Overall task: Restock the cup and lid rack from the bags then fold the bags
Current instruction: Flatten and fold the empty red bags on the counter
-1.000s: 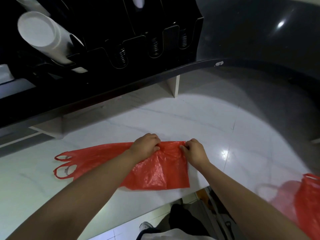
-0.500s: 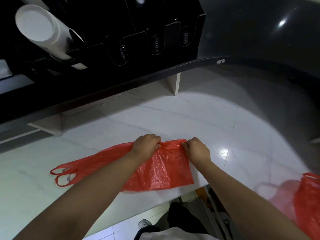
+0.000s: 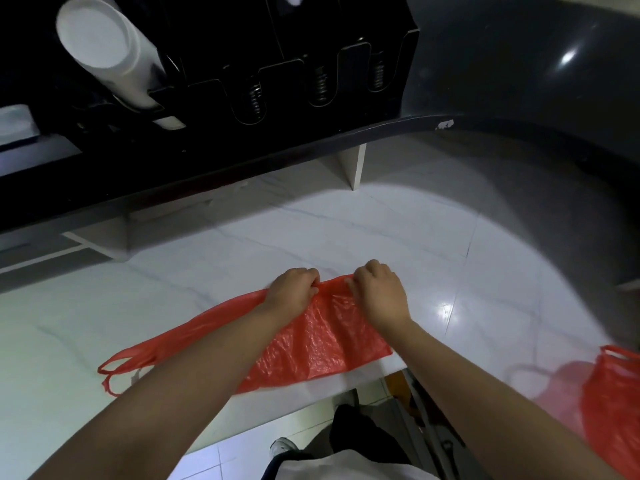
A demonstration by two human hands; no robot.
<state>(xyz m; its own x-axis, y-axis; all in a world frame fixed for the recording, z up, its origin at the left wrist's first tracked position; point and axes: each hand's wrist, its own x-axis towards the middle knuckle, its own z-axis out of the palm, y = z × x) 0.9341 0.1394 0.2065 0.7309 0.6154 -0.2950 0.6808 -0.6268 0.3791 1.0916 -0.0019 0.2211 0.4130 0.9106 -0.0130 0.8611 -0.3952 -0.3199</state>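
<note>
An empty red plastic bag (image 3: 322,344) lies flat on the white marble counter (image 3: 398,237), its two handles (image 3: 117,370) trailing to the left. My left hand (image 3: 292,287) and my right hand (image 3: 379,291) sit side by side on the bag's far edge, fingers curled and pinching the plastic. Above the counter stands the black cup and lid rack (image 3: 294,64), with a stack of white cups (image 3: 110,53) sticking out of its left slot. A second red bag (image 3: 613,410) rests at the counter's right end.
The rack stands on a dark raised shelf (image 3: 311,143) held up by white supports (image 3: 355,164). A dark rounded surface (image 3: 519,64) fills the upper right. The counter's near edge runs just below the bag, with the floor and my shoe (image 3: 284,448) beneath.
My right hand has slid left along the bag's far edge, closer to my left hand. The bag's right part has bunched narrower and its handles have drifted toward me.
</note>
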